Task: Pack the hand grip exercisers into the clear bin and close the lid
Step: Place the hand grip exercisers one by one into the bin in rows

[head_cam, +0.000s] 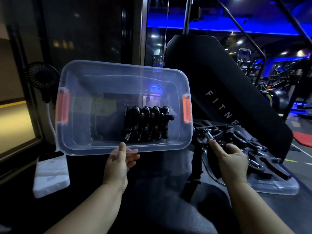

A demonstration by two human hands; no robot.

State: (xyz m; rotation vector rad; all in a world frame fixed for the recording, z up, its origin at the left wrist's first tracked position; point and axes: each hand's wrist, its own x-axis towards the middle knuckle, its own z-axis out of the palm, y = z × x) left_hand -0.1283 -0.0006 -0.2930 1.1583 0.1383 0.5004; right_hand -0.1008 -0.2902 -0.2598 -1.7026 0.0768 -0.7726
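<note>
The clear bin (81, 146) with orange latches is tilted toward me, its open top facing the camera. Several black hand grip exercisers (146, 124) lie side by side inside, toward its right half. My left hand (119, 162) grips the bin's near rim, thumb on top. To the right, my right hand (231, 161) holds one black exerciser (200, 149) by its upper part, index finger stretched to its metal spring; its long handle hangs down. A pile of more exercisers (253, 149) lies on the clear lid (276, 186) beside that hand.
A small black fan (42, 78) stands at the left and a white flat pack (50, 174) lies below the bin. A large black padded machine part (219, 85) marked FITNE rises behind the pile. Gym machines fill the far right.
</note>
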